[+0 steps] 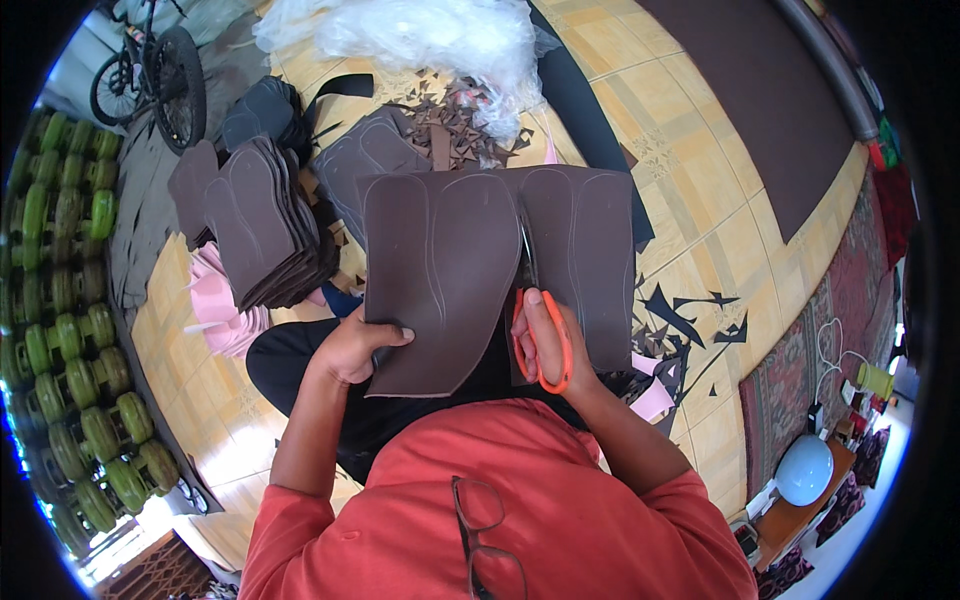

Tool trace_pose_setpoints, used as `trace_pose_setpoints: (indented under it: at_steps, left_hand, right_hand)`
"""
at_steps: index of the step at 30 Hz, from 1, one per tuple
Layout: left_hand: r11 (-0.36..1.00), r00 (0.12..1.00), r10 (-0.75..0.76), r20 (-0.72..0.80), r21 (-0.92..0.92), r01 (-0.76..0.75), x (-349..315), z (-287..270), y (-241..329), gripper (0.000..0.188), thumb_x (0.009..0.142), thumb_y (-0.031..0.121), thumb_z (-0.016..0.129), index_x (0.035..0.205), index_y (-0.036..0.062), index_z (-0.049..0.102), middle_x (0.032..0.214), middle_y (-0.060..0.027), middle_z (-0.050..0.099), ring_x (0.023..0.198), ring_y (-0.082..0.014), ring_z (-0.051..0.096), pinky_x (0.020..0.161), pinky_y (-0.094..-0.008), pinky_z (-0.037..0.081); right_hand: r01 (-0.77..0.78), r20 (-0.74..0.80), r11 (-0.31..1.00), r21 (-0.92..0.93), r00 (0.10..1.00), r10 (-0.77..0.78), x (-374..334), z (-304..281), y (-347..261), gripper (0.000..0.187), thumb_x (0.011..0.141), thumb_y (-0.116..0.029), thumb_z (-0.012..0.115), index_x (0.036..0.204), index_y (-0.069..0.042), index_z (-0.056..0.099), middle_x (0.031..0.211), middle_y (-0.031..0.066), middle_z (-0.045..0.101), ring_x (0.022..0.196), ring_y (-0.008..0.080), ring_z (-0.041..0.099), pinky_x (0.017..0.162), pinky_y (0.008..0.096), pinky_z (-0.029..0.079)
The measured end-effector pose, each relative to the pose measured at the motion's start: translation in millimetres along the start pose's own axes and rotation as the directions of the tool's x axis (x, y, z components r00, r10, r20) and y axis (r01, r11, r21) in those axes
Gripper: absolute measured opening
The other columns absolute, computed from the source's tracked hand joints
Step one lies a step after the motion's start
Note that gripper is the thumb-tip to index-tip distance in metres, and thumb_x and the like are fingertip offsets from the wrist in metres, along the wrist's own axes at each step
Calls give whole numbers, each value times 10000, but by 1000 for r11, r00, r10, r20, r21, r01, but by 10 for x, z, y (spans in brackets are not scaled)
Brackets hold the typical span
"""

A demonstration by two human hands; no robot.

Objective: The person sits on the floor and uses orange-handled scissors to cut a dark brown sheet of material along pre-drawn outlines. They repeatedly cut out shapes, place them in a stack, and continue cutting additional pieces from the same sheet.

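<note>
Brown foam sheet with traced sole outlines, held up over the lap above the tiled floor. Left hand grips its lower left edge. Right hand is closed through the orange-handled scissors, blades inside a cut running down the sheet's middle. Stack of cut brown soles lies to the left; dark offcuts on floor at right.

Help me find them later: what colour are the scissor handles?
Orange, on the scissors in the right hand; head view.
</note>
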State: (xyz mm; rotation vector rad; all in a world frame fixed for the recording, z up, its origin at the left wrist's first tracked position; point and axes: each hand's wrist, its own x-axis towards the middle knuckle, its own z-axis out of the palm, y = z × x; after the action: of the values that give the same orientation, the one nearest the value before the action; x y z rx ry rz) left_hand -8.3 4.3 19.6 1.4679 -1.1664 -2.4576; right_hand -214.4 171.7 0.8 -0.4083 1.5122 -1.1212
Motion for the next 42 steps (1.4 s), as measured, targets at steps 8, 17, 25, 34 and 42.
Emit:
trace_pose_setpoints:
  at_steps: [8,17,25,34,42]
  left_hand:
    - [1000,1000,-8,26,-13,9,-32,33,13,545,664,-73,602,1203,-48,533,1059,-148,629,973,-274,620,882,-378,486]
    - [999,996,-18,82,-26,20,12,-12,-49,548,656,-76,611,1198,-46,538,1067,-151,627,980,-276,620,892,-378,483]
    - [975,977,208,54,-97,-202,-58,-445,104,571,735,17,663,1274,-28,484,1111,-127,607,1035,-239,584,935,-369,448]
    - [847,742,529,-413,197,-494,-98,-2026,846,422,861,192,664,1202,-18,532,1046,-148,642,930,-237,635,817,-369,515]
    - [208,154,927,-341,811,547,27,-2087,661,382,824,226,676,1085,-32,569,1015,-212,597,908,-379,610,791,-405,493]
  right_hand:
    - [168,-42,986,-21,985,-168,263,-55,28,619,966,-550,341,761,7,513,519,40,436,368,136,441,358,254,361]
    - [183,-73,982,-38,980,-186,298,-109,-62,600,973,-524,356,722,-1,508,486,40,413,348,139,423,338,263,346]
    - [234,-53,970,64,972,-231,310,-266,126,550,972,-505,396,788,-1,522,522,35,436,365,131,439,334,270,327]
    - [279,-157,954,115,953,-260,295,-104,152,488,999,-444,357,812,-22,517,496,20,392,338,113,378,309,252,345]
    - [311,-134,926,216,948,-287,321,-187,249,506,996,-445,374,833,7,533,505,44,414,372,137,408,338,270,349]
